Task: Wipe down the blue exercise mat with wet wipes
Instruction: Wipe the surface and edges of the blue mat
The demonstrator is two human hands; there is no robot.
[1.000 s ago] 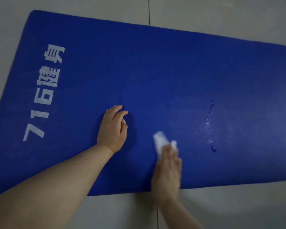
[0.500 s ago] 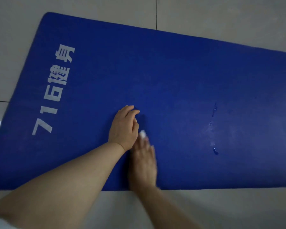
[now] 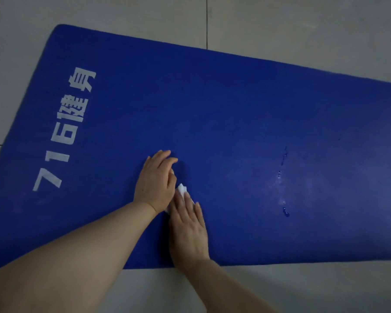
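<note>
Blue mat [image 3: 235, 114] runs left-right; right hand [image 3: 187, 229] fingers flat, pressing wet wipe [image 3: 182, 189]; left hand [image 3: 155, 181] fingers rest loosely curled.

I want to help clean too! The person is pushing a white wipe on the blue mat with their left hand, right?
Not quite. The head view shows the right hand pressing the white wipe on the blue mat. The left hand just rests on the mat beside it.

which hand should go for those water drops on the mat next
Right, most likely. The right hand already presses the wipe flat on the mat, and the drops lie on its side with bare mat between. The left hand rests on the mat, bracing, without a wipe.
</note>
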